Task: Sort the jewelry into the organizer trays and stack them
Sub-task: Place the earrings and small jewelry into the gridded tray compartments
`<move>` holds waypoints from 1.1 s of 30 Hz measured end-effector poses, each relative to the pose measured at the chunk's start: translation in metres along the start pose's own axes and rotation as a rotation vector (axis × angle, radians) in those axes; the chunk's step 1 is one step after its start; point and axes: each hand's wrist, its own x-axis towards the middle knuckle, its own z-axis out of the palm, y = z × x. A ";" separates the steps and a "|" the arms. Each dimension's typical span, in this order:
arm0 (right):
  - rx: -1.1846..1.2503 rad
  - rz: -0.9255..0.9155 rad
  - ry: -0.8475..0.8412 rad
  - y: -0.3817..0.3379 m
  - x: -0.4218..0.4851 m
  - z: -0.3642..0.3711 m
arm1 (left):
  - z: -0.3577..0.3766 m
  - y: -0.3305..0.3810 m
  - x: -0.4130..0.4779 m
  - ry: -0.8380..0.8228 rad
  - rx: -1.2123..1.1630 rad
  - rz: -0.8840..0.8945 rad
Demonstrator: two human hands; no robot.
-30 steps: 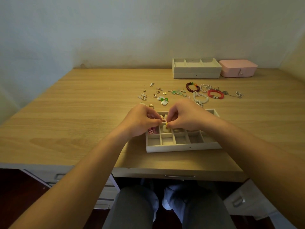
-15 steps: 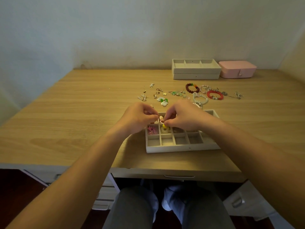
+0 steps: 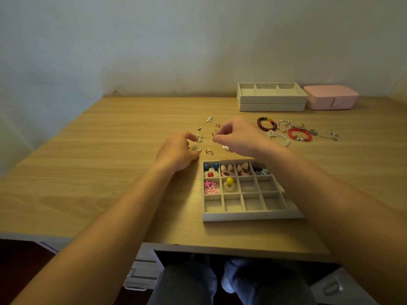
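Wooden desk (image 3: 110,172): both hands are now off the organizer tray (image 3: 253,215), yellow earring (image 3: 229,183) deposited; mid-frame, left hand (image 3: 178,150) pinches a pale earring (image 3: 198,149), right hand (image 3: 237,137) a gold earring (image 3: 213,135).

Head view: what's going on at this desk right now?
A person is sorting jewelry into a grey organizer tray on a wooden desk. Six visible compartments hold pieces; the nearest row shows none. Both hands are beyond the tray among the loose small pieces. The right hand appears to pinch a small gold piece. The left hand is curled beside a white flower piece; whether it holds anything is unclear. Bracelets lie unsorted to the right.
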 end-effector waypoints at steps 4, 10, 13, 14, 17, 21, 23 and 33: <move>0.041 0.017 0.000 0.003 0.008 0.004 | 0.004 0.002 0.009 0.019 0.082 0.036; 0.064 0.007 0.007 0.003 0.005 0.002 | 0.002 0.006 0.004 0.037 -0.062 0.058; 0.097 -0.072 -0.017 0.001 -0.003 0.000 | -0.010 0.012 -0.009 -0.003 -0.325 0.043; 0.086 -0.107 -0.026 0.001 -0.005 -0.001 | -0.015 0.014 -0.014 -0.028 -0.423 0.028; 0.085 -0.167 -0.033 -0.002 -0.014 0.000 | -0.030 0.020 -0.033 -0.095 -0.631 0.004; 0.178 -0.179 -0.040 -0.008 -0.027 -0.001 | -0.041 0.027 -0.055 -0.132 -0.709 0.049; 0.266 -0.155 -0.049 -0.012 -0.034 -0.004 | -0.042 0.030 -0.063 -0.128 -0.725 0.071; 0.238 -0.020 -0.034 -0.005 -0.060 -0.020 | -0.031 0.038 -0.079 -0.180 -0.642 0.143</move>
